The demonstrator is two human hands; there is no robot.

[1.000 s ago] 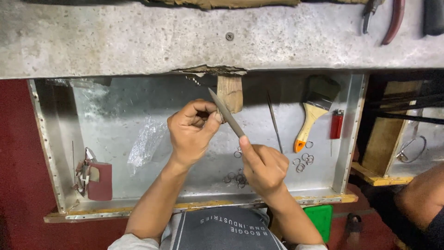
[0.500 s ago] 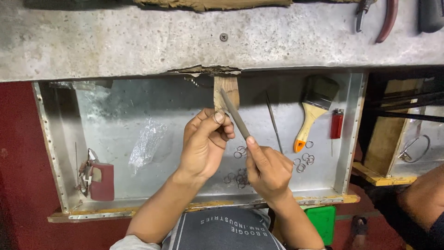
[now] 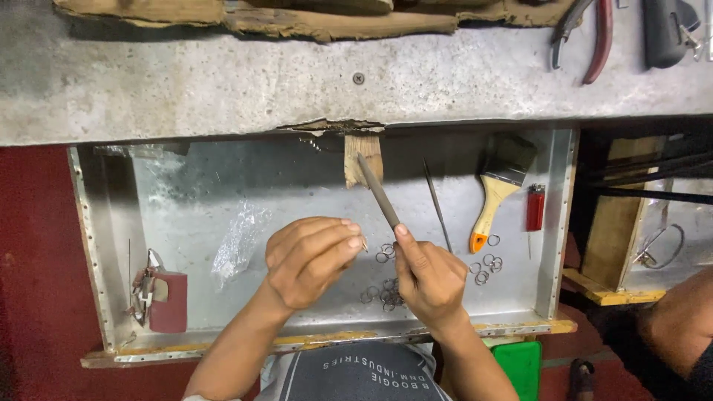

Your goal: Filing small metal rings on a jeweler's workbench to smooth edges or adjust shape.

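My right hand (image 3: pixel 429 276) grips a slim grey metal file (image 3: pixel 377 190) that points up and left toward a small wooden bench peg (image 3: pixel 363 159) under the worktop edge. My left hand (image 3: pixel 310 257) pinches a tiny metal ring (image 3: pixel 364 242) between thumb and fingers, just left of the file. Both hands hover over a shallow metal tray (image 3: pixel 186 193). Several small wire rings (image 3: pixel 386 291) lie on the tray floor beneath my hands.
A paintbrush with a yellow handle (image 3: pixel 499 191), a red lighter (image 3: pixel 535 207), a thin needle file (image 3: pixel 437 206), more rings (image 3: pixel 486 266) and crumpled clear plastic (image 3: pixel 238 243) lie in the tray. Pliers (image 3: pixel 587 33) rest on the grey worktop (image 3: pixel 186 82). Another person's arm (image 3: pixel 672 334) is at right.
Both hands have dropped away from the wooden peg toward the tray's front. The left hand has come off the file and now holds the ring beside it.
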